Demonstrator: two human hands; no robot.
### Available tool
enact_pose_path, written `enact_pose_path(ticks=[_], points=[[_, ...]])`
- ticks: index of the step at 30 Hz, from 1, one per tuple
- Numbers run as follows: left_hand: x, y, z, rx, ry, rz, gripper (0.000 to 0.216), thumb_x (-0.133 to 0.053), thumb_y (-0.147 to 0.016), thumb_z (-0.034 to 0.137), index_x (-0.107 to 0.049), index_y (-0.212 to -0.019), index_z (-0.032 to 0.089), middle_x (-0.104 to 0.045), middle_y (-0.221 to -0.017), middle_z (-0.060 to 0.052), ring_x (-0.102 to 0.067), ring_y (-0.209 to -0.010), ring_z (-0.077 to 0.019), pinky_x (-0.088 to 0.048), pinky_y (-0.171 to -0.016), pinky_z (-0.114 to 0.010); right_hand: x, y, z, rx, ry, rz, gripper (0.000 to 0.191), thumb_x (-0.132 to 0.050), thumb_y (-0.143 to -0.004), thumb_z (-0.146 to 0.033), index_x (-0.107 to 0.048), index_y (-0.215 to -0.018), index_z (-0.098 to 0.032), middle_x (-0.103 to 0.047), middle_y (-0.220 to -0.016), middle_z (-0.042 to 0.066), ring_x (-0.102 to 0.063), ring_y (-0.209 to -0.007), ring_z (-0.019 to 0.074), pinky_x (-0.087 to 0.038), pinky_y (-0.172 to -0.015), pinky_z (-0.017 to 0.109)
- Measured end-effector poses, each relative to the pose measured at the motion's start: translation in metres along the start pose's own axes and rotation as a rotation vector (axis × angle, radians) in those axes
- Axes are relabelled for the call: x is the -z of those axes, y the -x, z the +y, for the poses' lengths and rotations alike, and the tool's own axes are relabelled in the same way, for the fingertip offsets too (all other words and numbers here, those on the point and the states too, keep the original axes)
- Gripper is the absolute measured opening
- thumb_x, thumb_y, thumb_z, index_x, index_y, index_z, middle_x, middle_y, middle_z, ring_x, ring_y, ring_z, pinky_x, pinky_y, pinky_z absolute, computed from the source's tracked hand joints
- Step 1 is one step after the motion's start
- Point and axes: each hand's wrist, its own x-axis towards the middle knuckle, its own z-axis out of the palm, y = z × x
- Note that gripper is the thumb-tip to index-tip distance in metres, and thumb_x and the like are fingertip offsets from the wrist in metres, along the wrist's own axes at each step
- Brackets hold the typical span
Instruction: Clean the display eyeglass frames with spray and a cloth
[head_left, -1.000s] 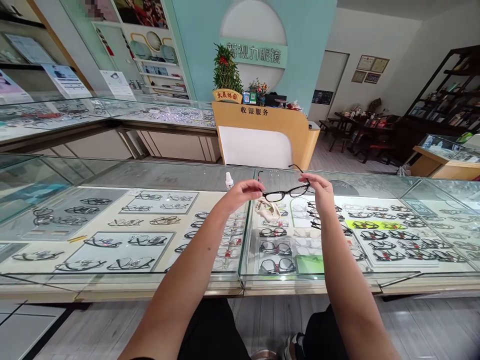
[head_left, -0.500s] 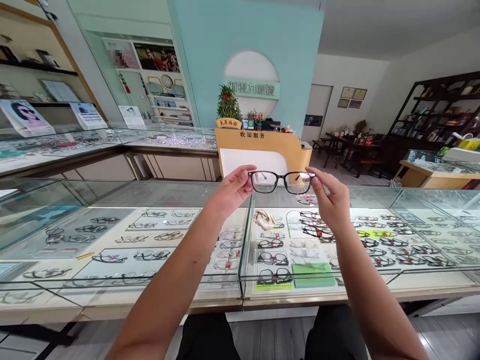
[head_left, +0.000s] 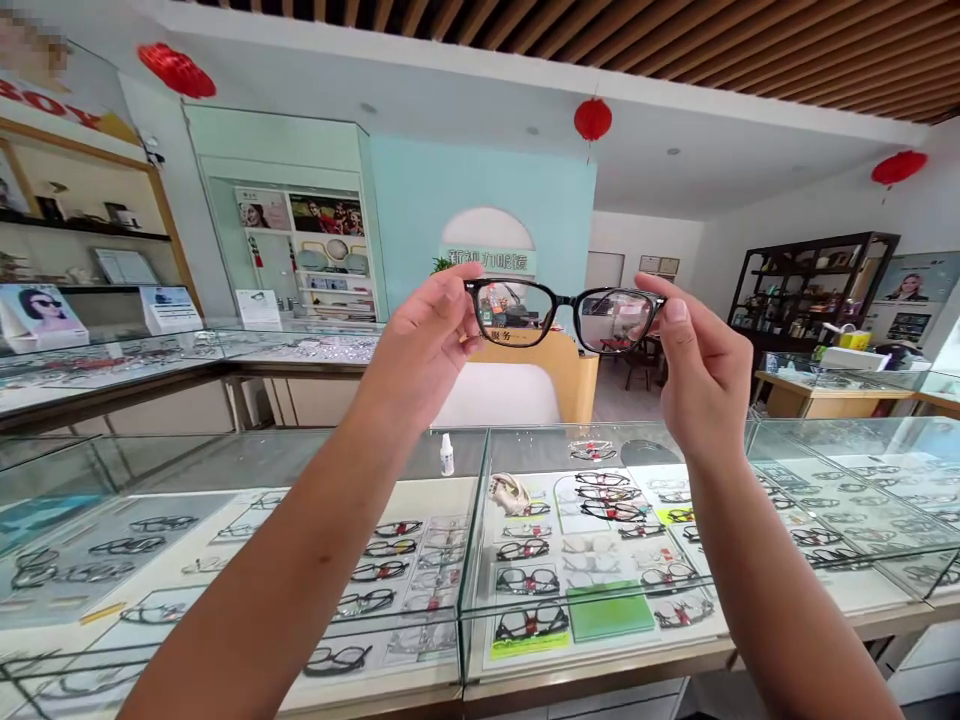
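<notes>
A pair of black-framed glasses (head_left: 564, 316) is held up in front of me at eye level, lenses facing away. My left hand (head_left: 420, 345) pinches the left end of the frame. My right hand (head_left: 701, 372) pinches the right end, thumb on the front. Both hands are raised well above the glass display counter (head_left: 480, 470). Through the lenses I see the wooden cashier desk behind.
Under the counter glass lie several rows of glasses frames (head_left: 592, 540) on trays. A small white bottle (head_left: 447, 455) and a crumpled cloth (head_left: 510, 493) rest on the counter top. More display cases stand left (head_left: 150, 360) and right (head_left: 847, 385); a dark shelf (head_left: 810, 290) lines the far wall.
Both hands have lifted the glasses from just above the counter up to eye level and turned the lenses upright. The view has tilted upward, showing the ceiling and red lanterns.
</notes>
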Motion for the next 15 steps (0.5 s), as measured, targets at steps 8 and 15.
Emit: enact_pose_path(ticks=[8, 15], points=[[-0.021, -0.005, 0.022, -0.122, -0.116, -0.006, 0.042, -0.080, -0.088, 0.067, -0.080, -0.113, 0.033, -0.076, -0.109, -0.007, -0.070, -0.107, -0.0252, -0.053, -0.071, -0.036, 0.011, -0.018, -0.028, 0.050, -0.025, 0.025, 0.042, -0.057, -0.107, -0.060, -0.082, -0.126, -0.031, -0.080, -0.110, 0.006, -0.076, -0.107, 0.0279, -0.065, -0.093, 0.050], [-0.029, 0.001, 0.026, -0.169, -0.190, 0.022, 0.047, -0.079, -0.087, 0.069, -0.079, -0.114, 0.031, -0.076, -0.111, -0.008, -0.069, -0.119, -0.0278, -0.056, -0.081, -0.037, 0.011, -0.021, -0.037, 0.073, -0.013, 0.085, 0.039, -0.057, -0.109, -0.051, -0.080, -0.130, -0.029, -0.080, -0.101, 0.005, -0.077, -0.100, 0.0241, -0.064, -0.096, 0.046]])
